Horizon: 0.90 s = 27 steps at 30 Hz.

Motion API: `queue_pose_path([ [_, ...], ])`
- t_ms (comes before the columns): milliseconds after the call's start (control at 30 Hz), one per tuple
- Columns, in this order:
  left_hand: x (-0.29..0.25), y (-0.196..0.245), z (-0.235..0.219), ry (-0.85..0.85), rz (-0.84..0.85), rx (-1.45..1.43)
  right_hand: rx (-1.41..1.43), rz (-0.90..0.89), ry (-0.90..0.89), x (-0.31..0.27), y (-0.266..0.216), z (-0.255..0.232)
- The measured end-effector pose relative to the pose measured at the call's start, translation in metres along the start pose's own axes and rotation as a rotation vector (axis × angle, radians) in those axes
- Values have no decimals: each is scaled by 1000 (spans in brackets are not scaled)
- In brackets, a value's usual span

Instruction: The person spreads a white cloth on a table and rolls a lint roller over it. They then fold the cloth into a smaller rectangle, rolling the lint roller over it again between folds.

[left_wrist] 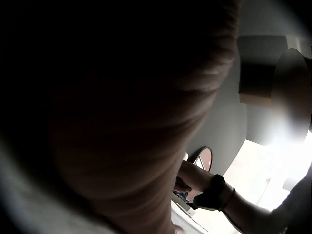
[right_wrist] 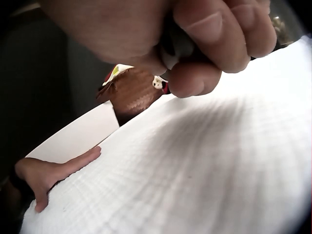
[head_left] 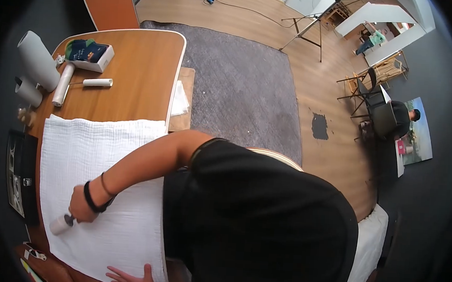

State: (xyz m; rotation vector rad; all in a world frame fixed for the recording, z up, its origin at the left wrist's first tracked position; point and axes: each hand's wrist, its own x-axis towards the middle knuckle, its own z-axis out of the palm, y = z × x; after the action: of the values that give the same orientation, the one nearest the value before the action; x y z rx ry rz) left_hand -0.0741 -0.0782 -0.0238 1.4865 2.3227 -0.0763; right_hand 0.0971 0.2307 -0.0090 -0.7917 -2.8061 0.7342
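A white crinkled cloth (head_left: 109, 185) lies spread over the wooden table. My right hand (head_left: 83, 204) grips the dark handle of a lint roller, whose pale roll (head_left: 61, 225) lies against the cloth near its far edge. In the right wrist view the fingers (right_wrist: 214, 39) are curled round that dark handle, and the roll itself is out of sight. Lower down, my left hand (head_left: 133, 280) rests on the cloth's near corner with fingers spread; the right wrist view also shows this left hand (right_wrist: 46, 178) pressing at the edge. The left wrist view is mostly filled by dark skin close up.
Another white roller (head_left: 97, 82) and a wrapped roll (head_left: 64, 84) lie on the table (head_left: 148, 58) beside a box (head_left: 104, 60) with dark fabric on it. Paper rolls (head_left: 39, 60) stand at the edge. A black case (head_left: 22, 175) flanks the cloth. A brown bag (right_wrist: 134, 92) sits beyond it.
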Motion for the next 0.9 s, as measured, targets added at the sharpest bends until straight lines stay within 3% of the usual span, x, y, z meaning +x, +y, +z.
queue_pose_path([
  [200, 3, -6, 3, -2, 13, -23, -32, -27, -148, 29, -36, 25],
  [300, 2, -1, -1, -28, -16, -29, -93, 29, -204, 36, -21, 33],
  [367, -1, 4, -6, -29, -15, -46, -103, 88, -114, 35, -5, 32],
  [500, -2, 5, -8, -42, -18, -68, -153, 269, -102, 35, 37, -2],
  [567, -3, 6, -9, -38, -19, -67, -238, 377, -179, 31, 60, -26],
  [633, -2, 7, -8, -36, -11, -67, -182, 473, 22, 24, 88, -34],
  [733, -1, 1, -5, -15, 4, -54, -167, 578, 158, 25, 124, -38],
  [833, -3, 0, -5, -15, 8, -56, -128, 603, 208, 24, 123, -41],
  [900, -4, 1, -7, -17, 5, -50, -164, 538, 134, 30, 109, -31],
])
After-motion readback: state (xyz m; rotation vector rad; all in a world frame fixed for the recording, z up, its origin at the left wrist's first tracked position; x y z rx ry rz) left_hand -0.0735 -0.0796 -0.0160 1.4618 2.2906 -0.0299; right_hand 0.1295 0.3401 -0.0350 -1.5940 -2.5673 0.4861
